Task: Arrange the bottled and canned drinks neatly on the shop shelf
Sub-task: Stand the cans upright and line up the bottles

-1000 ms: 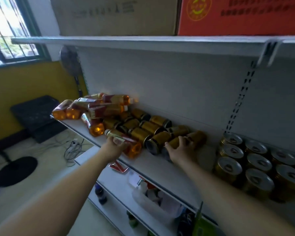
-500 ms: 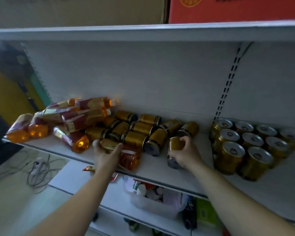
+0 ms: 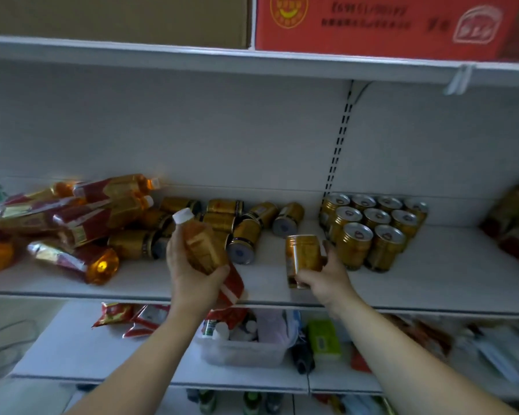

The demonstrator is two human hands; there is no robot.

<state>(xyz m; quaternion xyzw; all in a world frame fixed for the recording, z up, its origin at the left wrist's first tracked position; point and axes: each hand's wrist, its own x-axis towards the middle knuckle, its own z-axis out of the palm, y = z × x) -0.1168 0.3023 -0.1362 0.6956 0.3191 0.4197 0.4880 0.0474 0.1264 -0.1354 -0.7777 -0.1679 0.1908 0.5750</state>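
The left hand (image 3: 192,277) grips a bottle (image 3: 203,245) round its lower body, white cap tilted up and to the left, just above the front of the shelf (image 3: 432,283). The right hand (image 3: 324,280) is curled round a can (image 3: 303,254), held roughly upright just left of the block of standing cans (image 3: 372,229). The step looks to be standing each drink up with its own kind. The can is best lowered flat beside the front row, pull-tab end up and touching its neighbour, rather than pushed in sideways, since a nudge could topple that row. The bottle wants a bare stretch of shelf, away from the heap of lying bottles (image 3: 72,217) and the lying cans (image 3: 222,223) — both could roll.
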